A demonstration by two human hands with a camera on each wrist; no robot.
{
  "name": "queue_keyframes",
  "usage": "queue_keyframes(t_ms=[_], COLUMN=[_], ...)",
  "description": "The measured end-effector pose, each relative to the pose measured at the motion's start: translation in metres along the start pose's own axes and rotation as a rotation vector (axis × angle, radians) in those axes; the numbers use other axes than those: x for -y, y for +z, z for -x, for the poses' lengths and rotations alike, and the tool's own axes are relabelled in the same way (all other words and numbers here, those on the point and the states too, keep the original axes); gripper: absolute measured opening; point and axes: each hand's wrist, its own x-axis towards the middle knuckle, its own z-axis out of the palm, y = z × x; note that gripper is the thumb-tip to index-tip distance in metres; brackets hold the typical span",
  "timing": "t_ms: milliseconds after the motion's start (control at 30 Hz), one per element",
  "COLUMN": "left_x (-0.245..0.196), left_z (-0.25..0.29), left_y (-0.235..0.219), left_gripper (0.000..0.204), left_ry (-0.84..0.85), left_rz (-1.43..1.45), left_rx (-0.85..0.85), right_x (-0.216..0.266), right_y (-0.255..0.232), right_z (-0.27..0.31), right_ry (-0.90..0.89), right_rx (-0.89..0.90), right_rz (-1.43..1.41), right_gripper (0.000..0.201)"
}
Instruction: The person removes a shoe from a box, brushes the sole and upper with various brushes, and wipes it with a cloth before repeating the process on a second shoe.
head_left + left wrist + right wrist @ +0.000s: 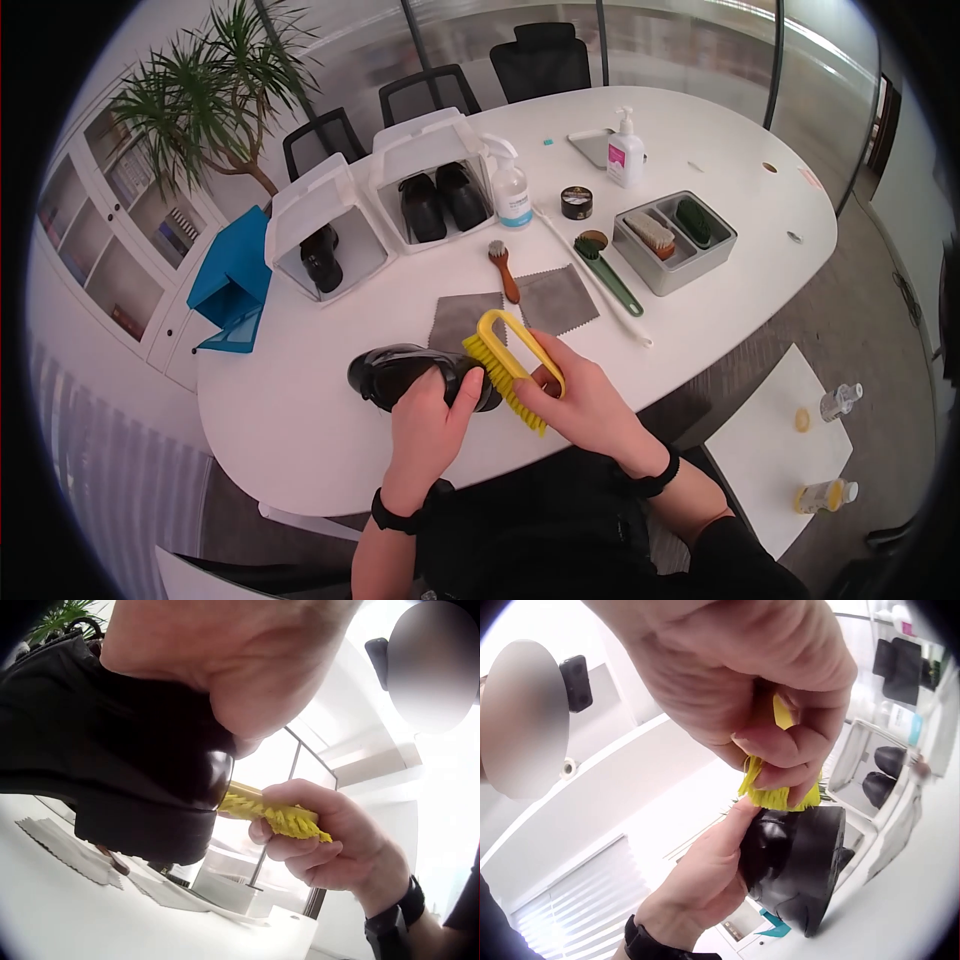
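Note:
A black leather shoe is held over the front of the white table by my left hand, fingers in its opening and thumb over the heel. My right hand grips a yellow scrub brush by its looped handle. In the left wrist view the yellow bristles are right at the back of the shoe's heel. The right wrist view shows the bristles close over the glossy shoe, fingers curled around the brush.
Grey cloths and a wooden-handled brush lie just beyond. Two white boxes with black shoes, a spray bottle, a tin, a green brush, a grey divided box and a pump bottle stand farther back.

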Motion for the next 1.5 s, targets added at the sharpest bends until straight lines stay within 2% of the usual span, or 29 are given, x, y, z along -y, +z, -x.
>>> queue_keyframes(t_ms=[67,133,167,233,300,333,400,433,467,533,567,633,667,800,867,900,933,967,1000,1067,1133,1233,1267,1300,1433,1500], left_x=[-0.003,-0.009,-0.013,-0.024,-0.036,-0.042,-0.058,-0.064,-0.068,-0.06,-0.051,-0.031,-0.019,0.028,0.055,0.081,0.112,0.113,0.113,0.108,0.117,0.138,0.142,0.14,0.136,0.132], left_z=[-0.003,-0.007,-0.01,-0.014,-0.015,-0.015,-0.014,-0.015,-0.016,-0.017,-0.017,-0.018,-0.02,-0.019,-0.021,-0.023,-0.023,-0.023,-0.023,-0.028,-0.026,-0.026,-0.027,-0.027,-0.019,-0.018], left_y=[-0.003,-0.006,-0.01,-0.021,-0.034,-0.04,-0.059,-0.069,-0.079,-0.093,-0.095,-0.093,-0.088,-0.07,-0.061,-0.054,-0.044,-0.044,-0.042,-0.043,-0.042,-0.038,-0.037,-0.036,-0.035,-0.032], left_gripper=[0.037,0.035,0.035,0.035,0.038,0.039,0.042,0.042,0.042,0.041,0.041,0.041,0.041,0.039,0.035,0.035,0.031,0.027,0.027,0.018,0.018,0.019,0.02,0.02,0.018,0.019], left_ry=[-0.012,-0.033,-0.027,-0.069,-0.088,-0.163,-0.267,-0.269,-0.264,-0.315,-0.321,-0.409,-0.452,-0.414,-0.532,-0.526,-0.607,-0.689,-0.687,-0.792,-0.806,-0.839,-0.849,-0.852,-0.916,-0.891], left_rz=[0.026,0.336,0.335,0.59,0.683,0.809,1.103,1.103,1.279,1.523,1.52,1.713,1.735,1.798,1.77,1.789,1.769,1.746,1.759,1.695,1.732,1.739,1.707,1.712,1.656,1.775], left_rx=[-0.017,-0.125,-0.14,-0.21,-0.22,-0.286,-0.364,-0.373,-0.348,-0.289,-0.304,-0.201,-0.228,-0.214,-0.234,-0.25,-0.23,-0.206,-0.218,-0.319,-0.329,-0.287,-0.243,-0.239,-0.282,-0.239], right_x=[0.008,0.021,0.029,0.041,0.049,0.05,0.055,0.057,0.059,0.06,0.061,0.066,0.066,0.045,0.03,0.024,0.019,0.013,0.01,0.007,0.007,0.014,0.022,0.029,0.037,0.04], right_y=[0.001,0.002,0.003,0.008,0.02,0.023,0.028,0.03,0.033,0.039,0.041,0.044,0.046,0.068,0.072,0.072,0.071,0.067,0.064,0.061,0.06,0.048,0.04,0.032,0.016,0.007], right_z=[-0.003,-0.005,-0.003,-0.003,-0.005,-0.008,-0.011,-0.012,-0.015,-0.02,-0.022,-0.023,-0.023,-0.027,-0.031,-0.036,-0.041,-0.047,-0.05,-0.055,-0.057,-0.056,-0.055,-0.055,-0.051,-0.049], right_ry=[-0.041,-0.09,-0.126,-0.175,-0.411,-0.501,-0.526,-0.542,-0.542,-0.769,-0.77,-0.777,-0.755,-0.639,-0.593,-0.546,-0.555,-0.46,-0.362,-0.331,-0.294,-0.218,-0.202,-0.183,-0.092,-0.046], right_rx=[-0.031,-0.064,-0.087,-0.1,-0.226,-0.251,-0.225,-0.202,-0.191,-0.235,-0.221,-0.196,-0.168,-0.074,-0.014,0.035,0.053,0.131,0.203,0.226,0.24,0.287,0.369,0.451,0.505,0.557], right_rz=[0.037,0.074,0.115,0.162,0.212,0.229,0.244,0.26,0.257,0.262,0.255,0.33,0.342,0.513,0.542,0.563,0.578,0.548,0.514,0.479,0.433,0.452,0.418,0.381,0.418,0.47], right_gripper=[0.065,0.067,0.069,0.071,0.073,0.073,0.075,0.078,0.078,0.075,0.075,0.076,0.074,0.069,0.068,0.067,0.067,0.066,0.066,0.066,0.065,0.064,0.062,0.061,0.062,0.062])
